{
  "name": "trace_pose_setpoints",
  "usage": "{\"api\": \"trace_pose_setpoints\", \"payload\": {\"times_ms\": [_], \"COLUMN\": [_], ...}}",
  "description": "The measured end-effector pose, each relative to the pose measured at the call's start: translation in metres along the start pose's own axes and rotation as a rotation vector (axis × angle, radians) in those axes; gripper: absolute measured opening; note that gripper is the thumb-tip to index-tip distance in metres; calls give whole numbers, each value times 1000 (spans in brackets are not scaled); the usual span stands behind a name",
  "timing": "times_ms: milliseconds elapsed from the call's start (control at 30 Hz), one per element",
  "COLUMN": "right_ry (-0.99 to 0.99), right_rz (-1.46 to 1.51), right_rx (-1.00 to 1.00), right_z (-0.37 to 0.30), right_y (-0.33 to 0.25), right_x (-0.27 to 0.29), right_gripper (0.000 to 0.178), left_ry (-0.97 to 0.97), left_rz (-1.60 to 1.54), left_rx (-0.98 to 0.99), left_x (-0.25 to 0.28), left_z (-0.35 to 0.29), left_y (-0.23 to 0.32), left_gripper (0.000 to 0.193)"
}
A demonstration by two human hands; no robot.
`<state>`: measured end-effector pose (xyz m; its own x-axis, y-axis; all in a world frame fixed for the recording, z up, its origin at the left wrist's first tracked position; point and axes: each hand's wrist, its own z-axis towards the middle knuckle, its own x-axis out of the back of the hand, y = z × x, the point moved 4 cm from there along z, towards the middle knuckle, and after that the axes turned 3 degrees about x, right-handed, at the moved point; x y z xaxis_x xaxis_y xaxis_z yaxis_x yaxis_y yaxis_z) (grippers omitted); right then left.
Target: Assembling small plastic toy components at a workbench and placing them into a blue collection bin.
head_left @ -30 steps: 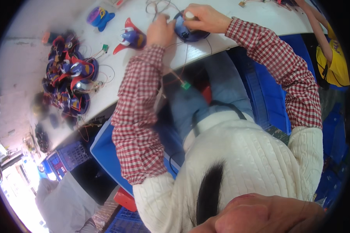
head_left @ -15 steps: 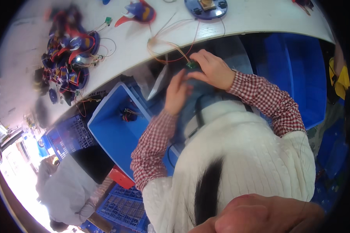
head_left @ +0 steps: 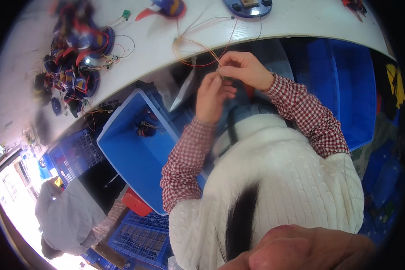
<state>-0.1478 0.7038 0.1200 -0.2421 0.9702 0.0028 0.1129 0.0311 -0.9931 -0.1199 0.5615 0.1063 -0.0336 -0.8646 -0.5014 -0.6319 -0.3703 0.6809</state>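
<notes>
While a long white tabletop (head_left: 297,20) spans the top, a deep blue plastic bin (head_left: 130,148) sits below its edge, leftward. On the tabletop lies a glossy round blue base (head_left: 253,11). Past the edge, the right hand (head_left: 247,71) pinches narrowly, fingertips touching those of the left hand (head_left: 210,98), whose grip cannot be told; thin orange-red wires (head_left: 209,50) run from the tabletop into the right hand's pinch.

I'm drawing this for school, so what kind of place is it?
Probably a workshop or factory: there's a heap of purple-and-red pieces on a white table, thin wires and big blue bins.
</notes>
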Motion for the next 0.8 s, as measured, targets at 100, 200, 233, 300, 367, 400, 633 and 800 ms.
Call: {"api": "trace_pose_setpoints", "payload": {"times_ms": [100, 200, 233, 300, 367, 400, 633, 800], "right_ry": [-37, -38, -28, -9, 1, 11, 55, 0], "right_rz": [332, 459, 477, 513, 478, 442, -45, 134], "right_rx": [-3, -5, -3, 2, 7, 16, 216, 21], "right_z": [2, 3, 4, 5, 3, 1, -6, -9], "right_y": [2, 2, 1, 0, -1, -3, -8, 4], "right_x": [-1, -2, -3, -4, -2, 1, 1, 1], "right_gripper": [11, 11, 11, 13, 12, 12, 10, 10], "left_ry": [-79, -156, -204, -299, -223, -149, 143, 117], "left_rz": [-154, -260, -311, -414, -356, -296, 114, 256], "left_rx": [149, 178, 154, 107, 69, 31, -134, -151], "left_x": [-15, -20, -22, -25, -25, -25, -19, -14], "left_z": [1, 0, 0, -1, -1, -2, -1, -2], "left_y": [4, 0, -2, -4, 1, 5, 4, 2], "left_gripper": [23, 22, 21, 20, 18, 17, 17, 15]}}
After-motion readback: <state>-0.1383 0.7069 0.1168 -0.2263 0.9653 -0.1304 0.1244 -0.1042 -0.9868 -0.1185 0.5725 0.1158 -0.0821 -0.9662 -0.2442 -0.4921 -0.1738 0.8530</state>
